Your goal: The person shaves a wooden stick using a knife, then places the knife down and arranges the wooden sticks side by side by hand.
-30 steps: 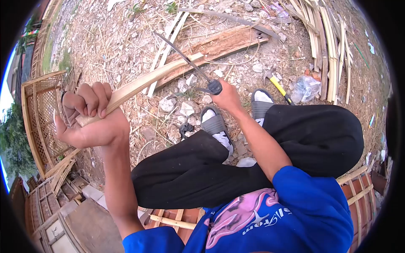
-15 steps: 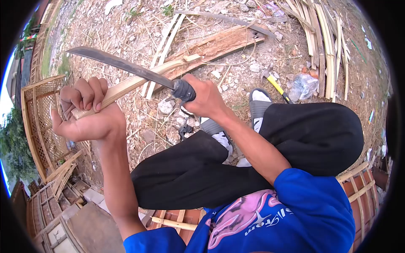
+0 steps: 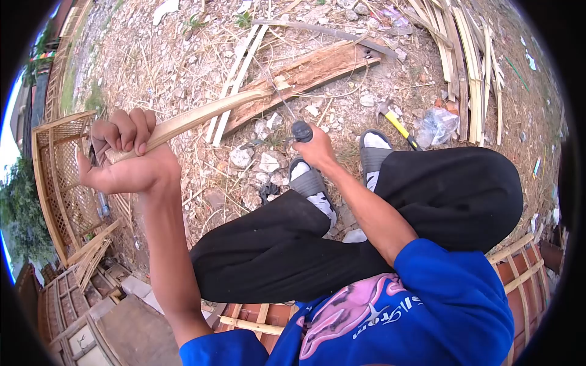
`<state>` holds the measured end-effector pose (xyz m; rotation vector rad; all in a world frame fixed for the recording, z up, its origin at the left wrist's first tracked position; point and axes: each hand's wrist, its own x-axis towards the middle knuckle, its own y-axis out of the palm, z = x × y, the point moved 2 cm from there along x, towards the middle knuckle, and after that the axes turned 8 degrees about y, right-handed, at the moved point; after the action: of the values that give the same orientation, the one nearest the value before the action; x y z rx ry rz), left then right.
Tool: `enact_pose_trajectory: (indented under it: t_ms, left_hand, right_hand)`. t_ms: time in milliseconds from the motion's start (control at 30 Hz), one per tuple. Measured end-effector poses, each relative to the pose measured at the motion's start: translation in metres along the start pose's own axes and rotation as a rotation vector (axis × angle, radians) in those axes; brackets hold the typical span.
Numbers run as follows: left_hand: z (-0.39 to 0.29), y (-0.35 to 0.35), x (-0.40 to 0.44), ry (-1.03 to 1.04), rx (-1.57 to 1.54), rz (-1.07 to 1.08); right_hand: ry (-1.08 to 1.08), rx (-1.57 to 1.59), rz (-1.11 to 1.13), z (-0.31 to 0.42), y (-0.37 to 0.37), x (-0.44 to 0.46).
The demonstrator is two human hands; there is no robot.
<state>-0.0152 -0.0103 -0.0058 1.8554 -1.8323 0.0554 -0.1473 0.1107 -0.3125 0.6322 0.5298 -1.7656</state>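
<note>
The right hand (image 3: 314, 148) has shifted rightward from half a second ago, uncovering the left sandal (image 3: 310, 184). The machete (image 3: 301, 130), broadside then and aimed leftward above the left hand (image 3: 131, 152), now points away from the person, its blurred blade thin near the wooden stick's (image 3: 201, 119) far end.

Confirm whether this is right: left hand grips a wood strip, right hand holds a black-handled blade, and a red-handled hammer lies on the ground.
No: in the head view, the hammer on the ground has a yellow and black handle, not red. The left hand grips the wood strip, the right hand the blade.
</note>
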Motion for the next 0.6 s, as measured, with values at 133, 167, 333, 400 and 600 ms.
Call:
enact_pose_trajectory:
  t_ms: [133,167,333,400,600]
  left_hand:
    - [0.001,0.007,-0.001,0.022,0.024,0.034]
    - [0.0,0.006,-0.001,0.002,0.003,0.061]
    - [-0.001,0.007,-0.007,-0.013,-0.008,0.119]
    - [-0.002,0.007,-0.01,-0.015,-0.001,0.106]
    - [0.001,0.007,0.0,0.022,0.017,0.049]
  right_hand:
    - [-0.446,-0.148,-0.148,0.027,0.008,-0.026]
    - [-0.516,-0.16,-0.128,0.034,0.009,-0.023]
    - [-0.301,-0.263,-0.198,-0.008,-0.006,0.009]
    - [-0.139,-0.354,-0.221,-0.04,-0.025,0.034]
    - [-0.039,-0.139,-0.155,-0.032,-0.01,0.021]
